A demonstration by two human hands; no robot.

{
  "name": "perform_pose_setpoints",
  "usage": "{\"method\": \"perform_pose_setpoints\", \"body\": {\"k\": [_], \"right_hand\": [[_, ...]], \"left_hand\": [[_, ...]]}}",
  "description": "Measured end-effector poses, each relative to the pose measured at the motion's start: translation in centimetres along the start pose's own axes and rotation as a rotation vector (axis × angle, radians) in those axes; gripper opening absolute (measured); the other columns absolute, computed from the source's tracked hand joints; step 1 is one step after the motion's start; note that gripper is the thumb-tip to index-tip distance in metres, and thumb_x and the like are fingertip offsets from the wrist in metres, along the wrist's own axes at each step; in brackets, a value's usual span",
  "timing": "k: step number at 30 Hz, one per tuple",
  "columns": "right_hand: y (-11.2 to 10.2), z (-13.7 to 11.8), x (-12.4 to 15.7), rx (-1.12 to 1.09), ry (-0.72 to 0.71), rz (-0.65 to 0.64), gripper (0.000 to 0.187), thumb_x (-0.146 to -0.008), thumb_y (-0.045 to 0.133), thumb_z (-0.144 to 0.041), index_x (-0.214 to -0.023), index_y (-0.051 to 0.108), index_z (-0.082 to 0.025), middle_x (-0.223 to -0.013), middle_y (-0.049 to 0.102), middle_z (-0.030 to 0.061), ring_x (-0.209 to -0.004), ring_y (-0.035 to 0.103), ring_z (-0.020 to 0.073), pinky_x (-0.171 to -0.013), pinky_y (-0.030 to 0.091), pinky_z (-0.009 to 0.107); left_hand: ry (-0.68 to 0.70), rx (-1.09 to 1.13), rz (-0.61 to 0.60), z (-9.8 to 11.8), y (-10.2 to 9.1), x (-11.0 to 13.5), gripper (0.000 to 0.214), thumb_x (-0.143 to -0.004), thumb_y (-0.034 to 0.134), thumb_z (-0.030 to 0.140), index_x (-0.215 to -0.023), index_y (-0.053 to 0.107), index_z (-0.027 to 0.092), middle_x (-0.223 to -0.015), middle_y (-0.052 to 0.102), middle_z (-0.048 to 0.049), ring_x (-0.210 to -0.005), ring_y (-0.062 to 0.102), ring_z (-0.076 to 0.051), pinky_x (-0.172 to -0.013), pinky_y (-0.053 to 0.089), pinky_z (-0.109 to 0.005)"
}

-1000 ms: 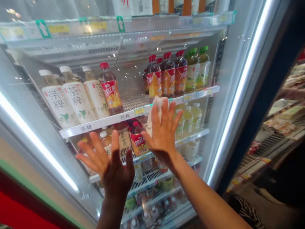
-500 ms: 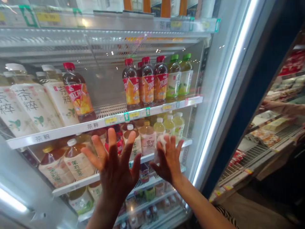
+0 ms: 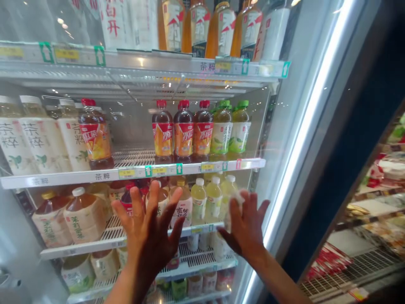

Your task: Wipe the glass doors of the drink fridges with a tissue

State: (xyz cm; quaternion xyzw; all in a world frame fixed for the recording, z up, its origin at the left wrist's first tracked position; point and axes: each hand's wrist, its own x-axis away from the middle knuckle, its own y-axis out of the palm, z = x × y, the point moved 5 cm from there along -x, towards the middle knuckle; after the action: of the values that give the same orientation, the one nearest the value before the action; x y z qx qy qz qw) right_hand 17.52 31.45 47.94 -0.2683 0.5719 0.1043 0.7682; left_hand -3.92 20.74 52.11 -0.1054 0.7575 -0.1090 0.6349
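Observation:
Both my hands are raised in front of a lit drinks fridge, with light reflections showing on what looks like its glass front. My left hand (image 3: 152,230) is held up with its fingers spread and nothing in it. Behind its fingertips are a dark bottle with a red cap (image 3: 127,198) and a bottle with a pale pink label (image 3: 182,207). To the right, my right hand (image 3: 248,228) is also spread, its fingers somewhat bent. It overlaps a white-capped pale yellow bottle (image 3: 230,189). Whether either hand touches the glass I cannot tell.
Red-capped tea bottles (image 3: 183,131) and green-capped bottles (image 3: 241,128) stand on the middle shelf (image 3: 190,169). White-labelled bottles (image 3: 34,131) fill its left end. Amber bottles (image 3: 221,29) line the upper shelf. A dark door frame (image 3: 329,169) borders the right, with packaged goods (image 3: 329,261) beyond.
The view has tilted upward, so the shelves sit lower and more of the top row shows. My right hand has shifted rightward, away from my left. Both hands stay spread.

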Motion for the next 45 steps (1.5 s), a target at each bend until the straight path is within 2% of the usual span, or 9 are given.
{"method": "perform_pose_setpoints", "body": {"k": [5, 10, 15, 22, 27, 30, 33, 39, 45], "right_hand": [[-1.0, 3.4, -3.2, -0.016, 0.159, 0.059, 0.085, -0.103, 0.032, -0.058, -0.166, -0.009, -0.020, -0.173, -0.016, 0.0139, -0.157, -0.006, 0.0500, -0.110, -0.003, 0.088], [-0.3, -0.4, -1.8, -0.027, 0.080, -0.010, 0.089, -0.101, 0.045, -0.051, -0.167, -0.006, -0.018, -0.173, -0.015, 0.0130, -0.158, -0.008, 0.0474, -0.113, 0.009, 0.087], [-0.9, -2.4, -7.1, -0.045, 0.113, 0.073, 0.089, -0.101, 0.042, -0.058, -0.167, -0.007, -0.023, -0.173, -0.017, 0.0071, -0.157, -0.006, 0.0480, -0.117, 0.003, 0.083], [0.5, -12.6, -7.9, -0.102, -0.196, 0.001, 0.089, -0.100, 0.048, -0.052, -0.167, 0.000, -0.021, -0.175, -0.001, 0.0087, -0.160, 0.004, 0.0435, -0.120, 0.015, 0.079], [0.3, -15.8, -13.9, -0.060, 0.021, 0.074, 0.097, -0.098, 0.053, -0.055, -0.167, -0.006, -0.023, -0.175, -0.002, 0.0143, -0.160, -0.004, 0.0442, -0.121, 0.009, 0.080], [1.3, -21.2, -13.1, -0.114, -0.212, 0.011, 0.094, -0.097, 0.053, -0.060, -0.167, 0.010, -0.016, -0.174, 0.009, 0.0144, -0.161, -0.004, 0.0380, -0.127, 0.005, 0.070], [2.2, -25.8, -12.2, -0.162, -0.474, -0.054, 0.078, -0.097, 0.052, -0.063, -0.161, 0.035, -0.020, -0.170, 0.030, 0.0066, -0.162, 0.003, 0.0289, -0.132, -0.001, 0.057], [1.9, -28.0, -18.1, -0.071, -0.258, -0.002, 0.088, -0.095, 0.053, -0.069, -0.164, 0.027, -0.022, -0.170, 0.029, 0.0121, -0.161, 0.007, 0.0381, -0.127, 0.005, 0.071], [2.7, -33.0, -16.0, -0.179, -0.719, -0.113, 0.071, -0.096, 0.048, -0.072, -0.148, 0.054, -0.023, -0.168, 0.036, 0.0010, -0.162, 0.004, 0.0233, -0.133, -0.003, 0.047]], "left_hand": [[-0.035, -0.010, 0.020, -0.1, -0.1, -0.2, 0.088, -0.093, 0.065, 0.035, -0.165, 0.015, 0.035, -0.176, -0.006, -0.0016, -0.162, -0.010, -0.034, -0.128, -0.010, -0.063], [-0.071, -0.031, -0.008, -1.5, -0.4, 0.7, 0.088, -0.093, 0.065, 0.034, -0.165, 0.014, 0.036, -0.176, -0.006, -0.0020, -0.162, -0.010, -0.034, -0.128, -0.011, -0.063], [-0.085, -0.042, 0.001, -3.4, -0.7, 1.4, 0.089, -0.093, 0.063, 0.033, -0.165, 0.011, 0.036, -0.176, -0.008, -0.0010, -0.162, -0.011, -0.034, -0.128, -0.011, -0.062], [-0.086, -0.038, 0.050, -8.1, -2.8, 1.8, 0.080, -0.097, 0.057, 0.035, -0.164, 0.015, 0.036, -0.176, -0.004, -0.0006, -0.162, -0.008, -0.032, -0.128, -0.012, -0.060], [-0.092, -0.026, 0.065, -12.7, -4.7, 2.0, 0.076, -0.099, 0.053, 0.039, -0.164, 0.015, 0.035, -0.176, -0.006, -0.0012, -0.162, -0.010, -0.033, -0.127, -0.014, -0.061], [-0.102, -0.046, 0.067, -15.8, -6.1, 3.1, 0.077, -0.098, 0.054, 0.037, -0.165, 0.015, 0.033, -0.176, -0.005, -0.0042, -0.162, -0.008, -0.036, -0.127, -0.011, -0.065], [-0.093, -0.074, 0.047, -19.3, -7.3, 4.2, 0.081, -0.097, 0.057, 0.035, -0.165, 0.013, 0.034, -0.176, -0.005, -0.0038, -0.162, -0.008, -0.036, -0.127, -0.010, -0.065], [-0.076, -0.036, 0.048, -24.5, -8.7, 5.4, 0.082, -0.097, 0.058, 0.030, -0.165, 0.012, 0.033, -0.176, -0.007, -0.0033, -0.162, -0.009, -0.036, -0.127, -0.012, -0.064], [-0.050, -0.012, 0.028, -26.7, -9.6, 6.7, 0.080, -0.098, 0.057, 0.029, -0.165, 0.015, 0.031, -0.176, -0.005, -0.0071, -0.161, -0.008, -0.038, -0.127, -0.011, -0.065]]}}
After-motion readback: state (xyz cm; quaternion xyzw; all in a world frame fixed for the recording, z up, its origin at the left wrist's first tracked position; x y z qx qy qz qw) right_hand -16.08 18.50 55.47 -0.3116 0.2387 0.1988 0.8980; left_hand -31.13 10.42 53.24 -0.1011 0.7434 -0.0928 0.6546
